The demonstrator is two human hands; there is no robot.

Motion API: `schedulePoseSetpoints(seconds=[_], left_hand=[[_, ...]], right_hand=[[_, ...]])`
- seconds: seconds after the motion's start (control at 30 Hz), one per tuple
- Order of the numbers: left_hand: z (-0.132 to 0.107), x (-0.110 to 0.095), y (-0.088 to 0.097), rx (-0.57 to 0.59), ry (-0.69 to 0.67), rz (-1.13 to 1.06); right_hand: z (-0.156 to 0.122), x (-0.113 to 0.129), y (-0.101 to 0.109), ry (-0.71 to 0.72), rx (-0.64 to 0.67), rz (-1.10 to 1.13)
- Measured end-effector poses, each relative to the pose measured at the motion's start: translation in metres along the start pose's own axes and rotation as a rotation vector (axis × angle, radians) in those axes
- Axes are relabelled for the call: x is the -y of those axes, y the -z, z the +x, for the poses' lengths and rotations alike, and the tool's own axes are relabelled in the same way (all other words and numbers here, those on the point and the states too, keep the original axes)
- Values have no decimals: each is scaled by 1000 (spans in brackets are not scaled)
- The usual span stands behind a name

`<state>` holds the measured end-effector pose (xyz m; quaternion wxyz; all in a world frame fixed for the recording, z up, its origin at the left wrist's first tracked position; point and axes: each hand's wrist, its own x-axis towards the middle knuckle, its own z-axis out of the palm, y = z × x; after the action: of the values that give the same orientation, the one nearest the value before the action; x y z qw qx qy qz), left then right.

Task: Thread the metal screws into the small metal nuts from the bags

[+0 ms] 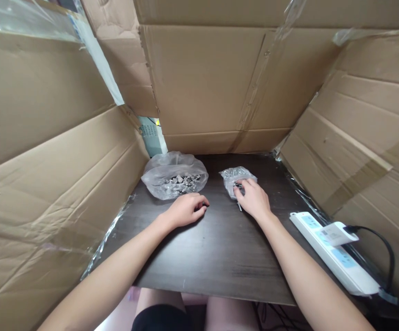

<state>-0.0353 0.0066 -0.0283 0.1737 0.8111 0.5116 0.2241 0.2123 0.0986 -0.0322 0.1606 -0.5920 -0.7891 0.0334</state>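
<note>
My left hand (188, 209) rests low over the dark table, palm down, its fingers curled and the thumb close to the fingertips. Whether a small piece lies between them is hidden. Just behind it sits an open clear plastic bag (154, 180) with many small shiny metal pieces (184, 182) inside. My right hand (253, 197) reaches into the mouth of a smaller plastic bag (229, 180) of metal pieces, thumb and fingertips drawn together among them. What they grip is too small to make out. A thin metal screw-like piece (239, 207) lies beside this bag, below the thumb.
Cardboard walls (216, 78) enclose the dark table (199, 257) at the back and both sides. Along the right edge lies a white power strip (340, 257) with a white adapter (337, 233) plugged in and a black cable (387, 243). Clear tape edges the table.
</note>
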Motion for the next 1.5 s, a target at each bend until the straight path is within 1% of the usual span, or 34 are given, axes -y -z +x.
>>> schedulePoseSetpoints(seconds=[0.17, 0.3, 0.47, 0.67, 0.87, 1.03, 1.3, 1.4, 1.5], left_hand=[[0, 4, -1, -7, 1, -25], [1, 3, -1, -5, 20, -45], [0, 2, -1, -4, 18, -45], [0, 2, -1, -9, 22, -55], [2, 1, -2, -10, 32, -50], [4, 1, -2, 0, 43, -55], [2, 0, 0, 10, 46, -52], [2, 0, 0, 13, 29, -45], [2, 1, -1, 12, 23, -38]], right_hand=[[4, -7, -8, 70, -61, 73], [8, -13, -15, 83, -79, 184], [11, -16, -24, 166, -169, 261], [15, -17, -24, 227, -121, 240], [14, -11, -14, 322, -31, 118], [11, -4, -12, 301, -31, 81], [9, -4, -15, 246, -29, 103], [8, -4, -13, 258, -50, 91], [7, -2, -10, 276, -41, 63]])
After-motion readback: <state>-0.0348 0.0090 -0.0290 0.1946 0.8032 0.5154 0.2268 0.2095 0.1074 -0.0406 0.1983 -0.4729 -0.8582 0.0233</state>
